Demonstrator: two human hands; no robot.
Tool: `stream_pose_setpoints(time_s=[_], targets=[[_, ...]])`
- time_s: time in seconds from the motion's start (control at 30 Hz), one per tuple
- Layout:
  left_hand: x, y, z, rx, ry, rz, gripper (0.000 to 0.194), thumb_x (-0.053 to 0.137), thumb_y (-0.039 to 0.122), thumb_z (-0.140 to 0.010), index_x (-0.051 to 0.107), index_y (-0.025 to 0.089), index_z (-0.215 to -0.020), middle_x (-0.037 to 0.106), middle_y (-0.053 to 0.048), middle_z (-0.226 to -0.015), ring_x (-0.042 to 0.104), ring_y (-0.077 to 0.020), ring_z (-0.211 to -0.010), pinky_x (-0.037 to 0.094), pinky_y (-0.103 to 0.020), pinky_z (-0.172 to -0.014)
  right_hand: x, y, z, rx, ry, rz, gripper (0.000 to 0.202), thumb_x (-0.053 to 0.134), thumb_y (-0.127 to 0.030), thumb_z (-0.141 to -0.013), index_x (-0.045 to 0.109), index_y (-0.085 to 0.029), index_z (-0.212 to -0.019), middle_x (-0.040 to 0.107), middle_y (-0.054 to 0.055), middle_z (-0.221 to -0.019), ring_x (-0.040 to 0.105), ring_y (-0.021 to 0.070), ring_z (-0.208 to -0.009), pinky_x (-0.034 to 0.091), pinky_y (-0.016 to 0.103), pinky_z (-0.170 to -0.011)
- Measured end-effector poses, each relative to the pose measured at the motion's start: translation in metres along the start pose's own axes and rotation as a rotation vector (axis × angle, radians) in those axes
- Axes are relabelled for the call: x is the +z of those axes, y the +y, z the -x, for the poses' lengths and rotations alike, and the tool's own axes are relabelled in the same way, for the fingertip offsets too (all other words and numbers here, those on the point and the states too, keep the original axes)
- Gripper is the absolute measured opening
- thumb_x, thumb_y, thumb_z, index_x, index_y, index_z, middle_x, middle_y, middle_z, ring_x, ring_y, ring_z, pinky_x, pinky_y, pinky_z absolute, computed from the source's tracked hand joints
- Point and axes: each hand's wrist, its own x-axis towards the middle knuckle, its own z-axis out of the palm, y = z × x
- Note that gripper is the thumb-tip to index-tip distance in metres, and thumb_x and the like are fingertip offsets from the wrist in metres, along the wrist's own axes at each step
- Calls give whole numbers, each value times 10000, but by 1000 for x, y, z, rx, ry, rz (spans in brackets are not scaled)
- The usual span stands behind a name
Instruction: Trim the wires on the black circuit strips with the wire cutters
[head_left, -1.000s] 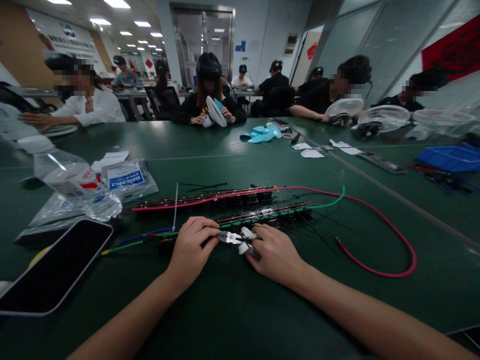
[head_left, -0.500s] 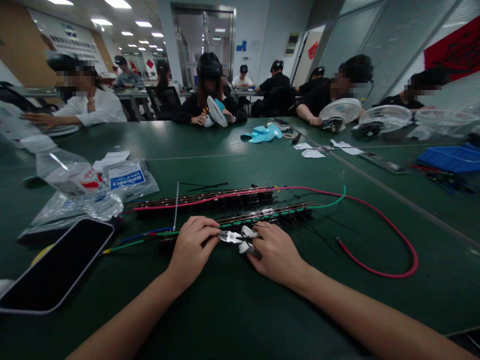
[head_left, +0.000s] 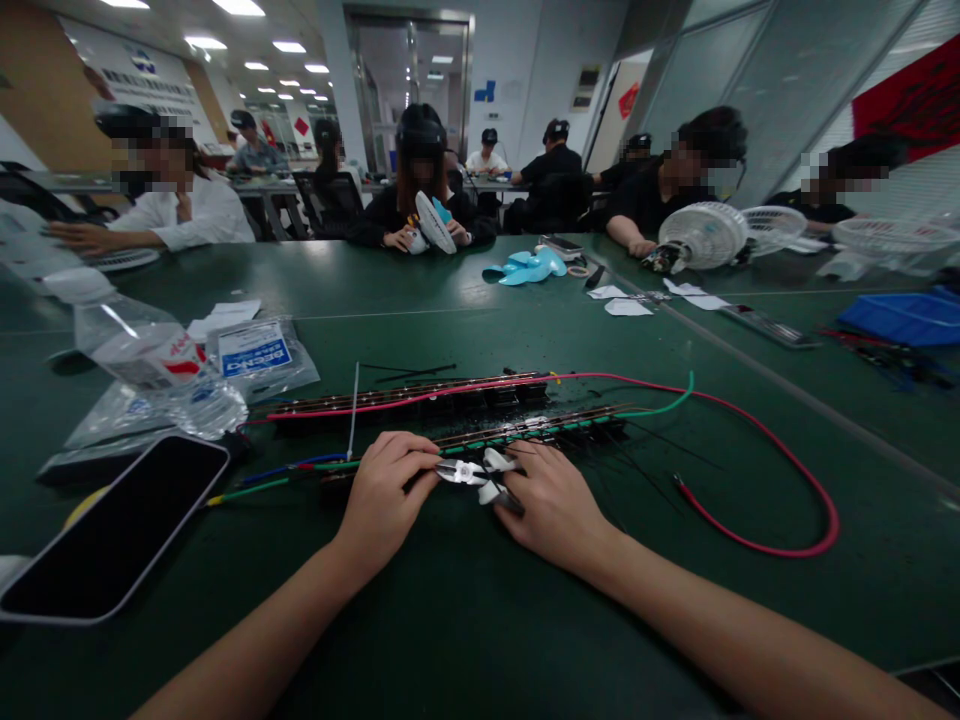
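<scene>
Just in front of a long dark strip (head_left: 555, 430) lined with a green wire (head_left: 667, 409), the right hand (head_left: 551, 498) is gripping silver-jawed pliers (head_left: 463, 473) with white-and-dark handles, while the left hand (head_left: 384, 494) is resting bent-fingered at their tips, its hold unclear.

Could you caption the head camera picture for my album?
Right hand holding pliers, left hand at their tip, beside black strips with red wire and green wire along them.
</scene>
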Motion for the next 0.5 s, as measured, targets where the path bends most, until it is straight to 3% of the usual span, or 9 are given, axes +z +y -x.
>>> stream_pose_setpoints(time_s=[0.5], targets=[[0, 1, -1, 2, 12, 7, 90, 611, 146, -827, 675, 203, -853, 677, -46, -945, 571, -230, -932, 463, -427, -829, 4, 0, -1, -16, 15, 2, 178, 632, -306, -770, 683, -137, -800, 603, 146, -1018, 542, 272, -968, 456, 422, -859]])
